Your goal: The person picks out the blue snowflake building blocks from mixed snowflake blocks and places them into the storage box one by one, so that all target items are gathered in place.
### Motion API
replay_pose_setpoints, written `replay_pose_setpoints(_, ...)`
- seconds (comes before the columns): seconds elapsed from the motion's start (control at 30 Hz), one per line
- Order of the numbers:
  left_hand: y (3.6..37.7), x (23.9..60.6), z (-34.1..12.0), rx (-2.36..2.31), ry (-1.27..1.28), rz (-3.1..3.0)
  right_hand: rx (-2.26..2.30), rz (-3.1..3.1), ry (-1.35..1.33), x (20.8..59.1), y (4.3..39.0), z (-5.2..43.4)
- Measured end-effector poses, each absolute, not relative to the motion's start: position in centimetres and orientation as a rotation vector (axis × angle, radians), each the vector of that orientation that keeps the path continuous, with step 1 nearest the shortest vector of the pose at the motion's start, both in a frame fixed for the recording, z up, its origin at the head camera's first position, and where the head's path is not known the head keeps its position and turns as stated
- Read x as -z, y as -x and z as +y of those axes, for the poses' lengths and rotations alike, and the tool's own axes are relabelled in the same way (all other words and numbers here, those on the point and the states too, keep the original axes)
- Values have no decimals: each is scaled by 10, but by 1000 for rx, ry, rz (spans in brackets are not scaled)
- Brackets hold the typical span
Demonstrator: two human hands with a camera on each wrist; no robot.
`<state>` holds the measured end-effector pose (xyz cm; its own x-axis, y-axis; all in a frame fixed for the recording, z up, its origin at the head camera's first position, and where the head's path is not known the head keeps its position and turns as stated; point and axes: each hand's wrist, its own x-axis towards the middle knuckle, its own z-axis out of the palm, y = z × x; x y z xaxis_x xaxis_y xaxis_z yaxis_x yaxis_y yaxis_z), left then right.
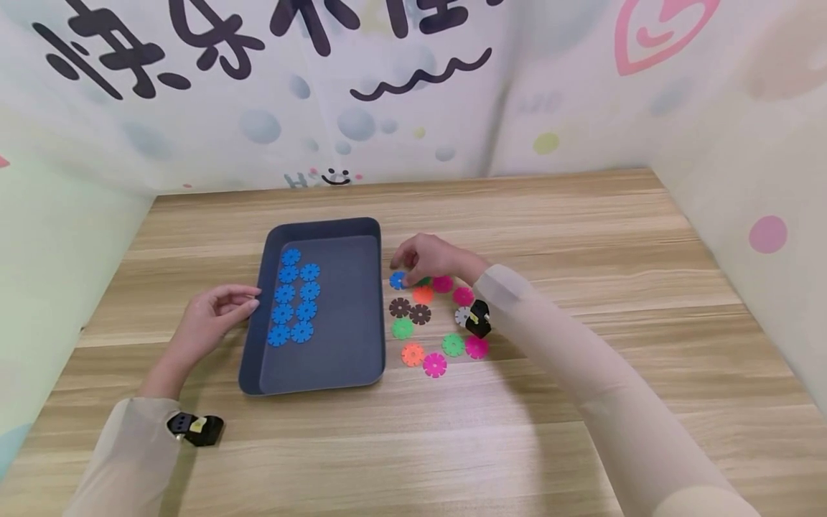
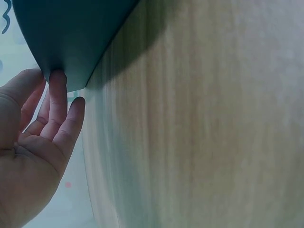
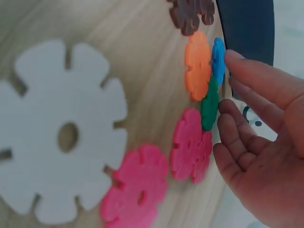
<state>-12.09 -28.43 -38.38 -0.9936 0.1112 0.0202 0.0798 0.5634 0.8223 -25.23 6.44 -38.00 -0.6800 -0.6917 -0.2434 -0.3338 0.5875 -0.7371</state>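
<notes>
A dark grey tray (image 1: 323, 366) holds two columns of blue notched plastic discs (image 1: 284, 293). My left hand (image 1: 213, 316) is at the tray's left rim, with thumb and fingertips on it; in the left wrist view one finger (image 2: 58, 95) lies against the outer wall. Right of the tray, my right hand (image 1: 429, 257) hovers low over a loose blue disc (image 1: 397, 280), fingers spread and loosely bent. The right wrist view puts the thumb tip right at this blue disc (image 3: 218, 61). A green disc (image 3: 209, 105) under that hand is mostly hidden in the head view.
Loose discs lie right of the tray: orange (image 1: 413, 354), brown (image 1: 420, 314), light green (image 1: 402, 328), pink (image 1: 435, 365) and a white one (image 1: 461, 316) beside the right wrist camera (image 1: 479, 319). Printed curtains (image 1: 413, 129) border the wooden table (image 1: 452, 445) at the back and sides.
</notes>
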Motion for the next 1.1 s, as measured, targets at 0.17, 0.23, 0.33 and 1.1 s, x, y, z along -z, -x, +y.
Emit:
replay_pose_setpoints(0.17,120,383,-285,-1451,-165,2738,859,2343,813,379,251,61)
replay_pose_setpoints(0.23,120,383,-285,-1452,-166,2736,842,2361,802,378,250,60)
replay_pose_setpoints(0.33,119,383,-284,-1451,-164,2737,826,2381,782,377,250,58)
replay_pose_setpoints(1.1,120,384,-284,-1435,-156,2747,785,2392,766,375,247,56)
